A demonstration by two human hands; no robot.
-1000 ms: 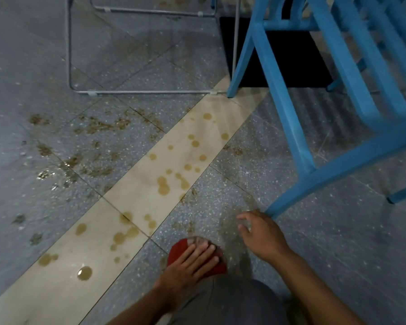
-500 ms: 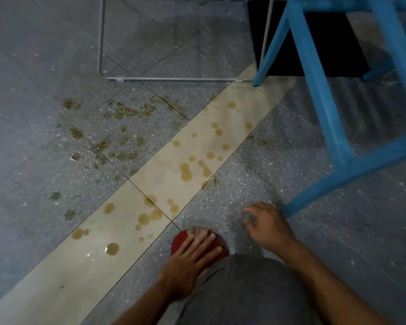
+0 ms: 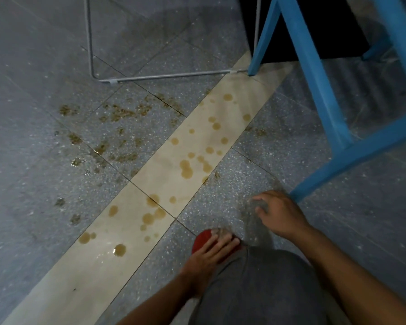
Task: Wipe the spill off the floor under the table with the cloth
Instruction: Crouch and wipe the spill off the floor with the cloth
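While the left hand point(image 3: 210, 253) presses straight fingers on the red cloth point(image 3: 201, 239) beside the knee, the right hand point(image 3: 280, 215) props bent fingertips on the floor point(image 3: 366, 221), holding nothing. Wiping seems barely begun; next the cloth must slide forward into the brown spill point(image 3: 186, 170).

brown spill point(image 3: 185, 168) dots the floor point(image 3: 244, 184) near red cloth point(image 3: 201, 240).

Spill point(image 3: 185, 170) mid-floor; wire frame point(image 3: 162, 77) far; chair frame point(image 3: 314, 90) right; cloth point(image 3: 201, 239) near, under left hand point(image 3: 211, 252); right hand point(image 3: 281, 216) beside.
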